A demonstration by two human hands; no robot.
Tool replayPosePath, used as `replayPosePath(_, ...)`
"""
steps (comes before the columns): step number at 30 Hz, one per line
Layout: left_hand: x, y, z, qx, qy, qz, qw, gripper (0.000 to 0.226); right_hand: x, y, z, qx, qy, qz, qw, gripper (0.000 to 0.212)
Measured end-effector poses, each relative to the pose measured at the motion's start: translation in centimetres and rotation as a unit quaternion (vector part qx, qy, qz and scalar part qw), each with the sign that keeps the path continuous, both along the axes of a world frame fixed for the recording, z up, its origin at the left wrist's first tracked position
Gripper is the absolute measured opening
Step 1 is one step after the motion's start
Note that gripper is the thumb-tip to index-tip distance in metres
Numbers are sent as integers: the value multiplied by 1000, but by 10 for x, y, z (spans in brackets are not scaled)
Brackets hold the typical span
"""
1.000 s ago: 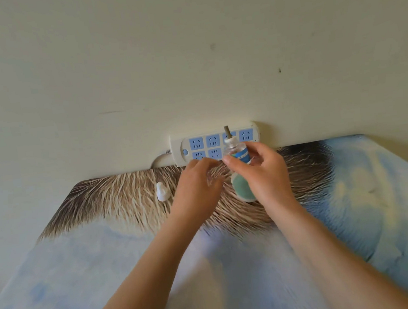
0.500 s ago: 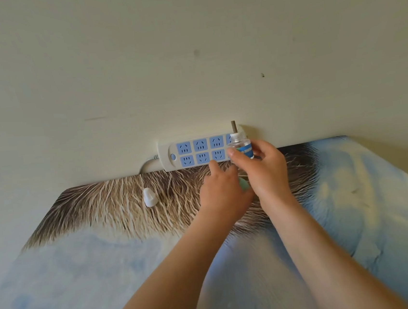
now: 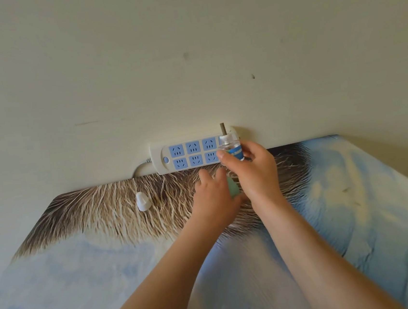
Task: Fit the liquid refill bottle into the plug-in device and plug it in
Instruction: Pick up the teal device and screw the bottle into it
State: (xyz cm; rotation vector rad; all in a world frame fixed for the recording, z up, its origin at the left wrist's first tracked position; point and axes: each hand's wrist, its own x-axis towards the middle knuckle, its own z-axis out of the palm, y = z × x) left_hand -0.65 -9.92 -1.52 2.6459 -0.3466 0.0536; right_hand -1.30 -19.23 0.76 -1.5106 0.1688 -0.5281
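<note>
Right hand (image 3: 255, 171) grips refill bottle (image 3: 231, 149) — left hand (image 3: 215, 198) now clasping green device (image 3: 233, 189).

Your right hand (image 3: 252, 172) holds the refill bottle (image 3: 231, 149) upright, in front of the power strip (image 3: 187, 153) w/ the wall behind. Left hand (image 3: 215, 198) just below-left, on the plug-in device (image 3: 233, 189). Cap (image 3: 143, 201) on the tabletop (image 3: 85, 280), well left.
</note>
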Motion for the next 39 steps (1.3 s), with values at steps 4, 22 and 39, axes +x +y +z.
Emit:
replayPosePath(4, 6, 9, 4, -61, 28, 10, 998, 70, 0, 0, 0, 0, -3, 4, 1000, 30)
replayPosePath(22, 12, 88, 26, -769, 216, 106, 592, 27, -4, 21, -10, -49, 14, 58, 997, 37)
replayPosePath(39, 8, 92, 28, -774, 232, 77, 584, 30, -15, 35, -12, -186, -35, 65, 980, 41)
